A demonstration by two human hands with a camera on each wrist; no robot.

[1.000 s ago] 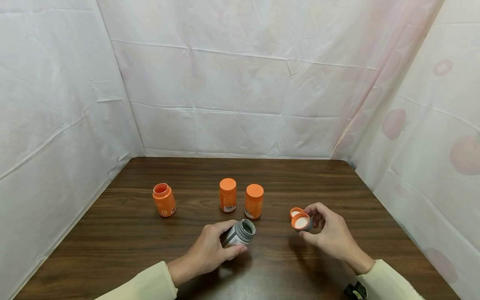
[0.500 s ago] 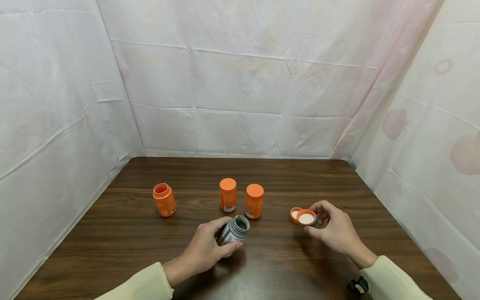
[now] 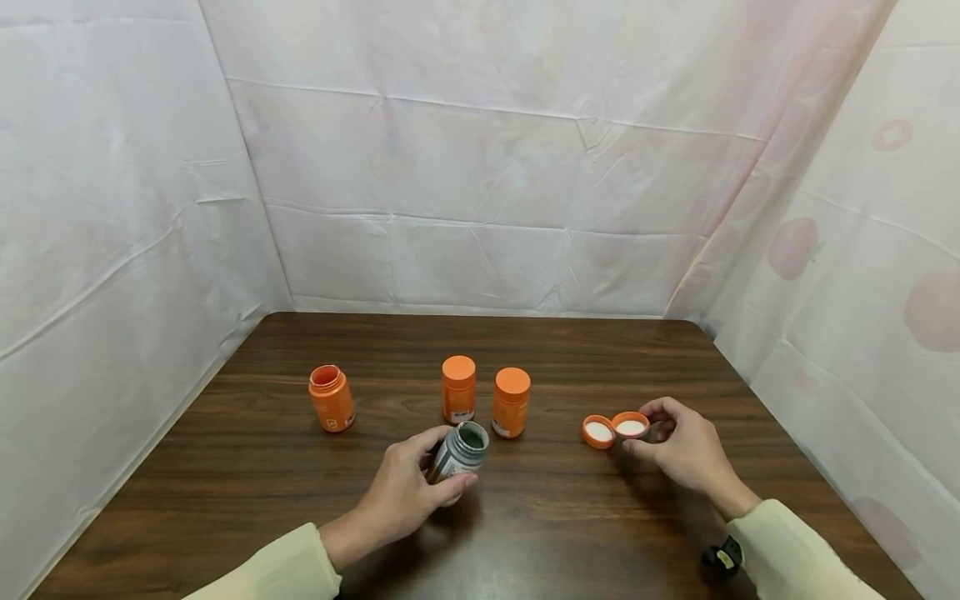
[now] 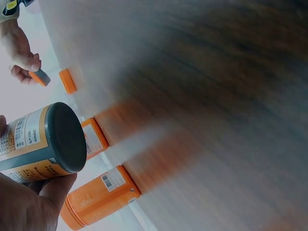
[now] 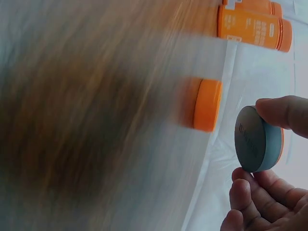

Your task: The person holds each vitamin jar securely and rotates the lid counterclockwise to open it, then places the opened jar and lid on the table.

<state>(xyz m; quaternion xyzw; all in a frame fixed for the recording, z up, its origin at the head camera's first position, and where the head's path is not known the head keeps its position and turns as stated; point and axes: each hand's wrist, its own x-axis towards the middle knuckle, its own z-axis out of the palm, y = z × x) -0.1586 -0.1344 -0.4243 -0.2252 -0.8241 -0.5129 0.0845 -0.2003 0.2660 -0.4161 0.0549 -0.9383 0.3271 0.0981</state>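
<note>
The step in hand appears to be the setting aside of a removed cap. The grey bottle [image 3: 455, 457] is gripped by the left hand [image 3: 401, 492] between thumb and fingers; it is tilted, with its uncapped mouth directed up and towards the right hand [image 3: 693, 450]. By the right hand, the grey cap [image 3: 631, 427] is pinched at its rim, with the orange edge and white liner facing upward. On the desk [image 3: 555, 533], just to the left of the right hand, an orange cap [image 3: 598, 432] is laid, liner also upward. The grey cap seems to be held clear of the desk, though the gap cannot be judged well from the head view.

Beyond the left hand and to its left, an uncapped orange bottle [image 3: 332, 404] is stood. Just beyond the grey bottle, one capped orange bottle [image 3: 459, 396] and a second capped orange bottle [image 3: 512, 408] are placed.

For the next move, a level lowering of the cap beside its neighbour is probably called for, with the grey bottle kept steady.
</note>
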